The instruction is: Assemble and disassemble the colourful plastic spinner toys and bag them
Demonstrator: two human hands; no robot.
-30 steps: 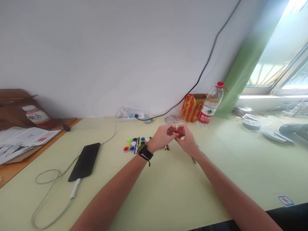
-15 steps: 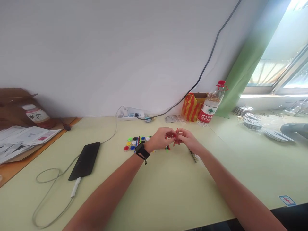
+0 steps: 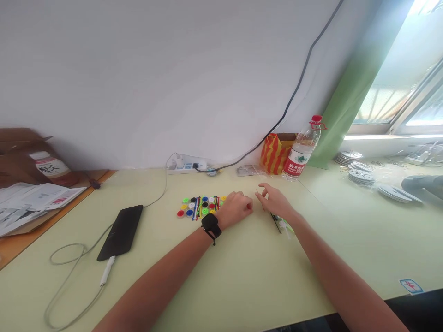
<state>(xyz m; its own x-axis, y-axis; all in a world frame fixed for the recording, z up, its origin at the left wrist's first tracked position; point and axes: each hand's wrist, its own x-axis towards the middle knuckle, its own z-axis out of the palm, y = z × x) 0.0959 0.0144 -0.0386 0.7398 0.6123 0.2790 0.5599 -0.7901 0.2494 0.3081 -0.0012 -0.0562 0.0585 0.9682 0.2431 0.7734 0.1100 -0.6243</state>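
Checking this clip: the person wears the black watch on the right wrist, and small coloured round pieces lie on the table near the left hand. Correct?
Not quite: the head view shows the black watch on the left wrist. The small coloured round pieces do lie on the table near the left hand.

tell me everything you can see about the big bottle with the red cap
The bottle looks like clear plastic, with a red cap on and a red carry loop at its neck. A red and white label with a green emblem and white lettering wraps its body. It stands on the pale table, partly in front of a red and yellow striped bag; whether they touch is unclear. The right hand is apart from it. How full it is, I cannot tell.
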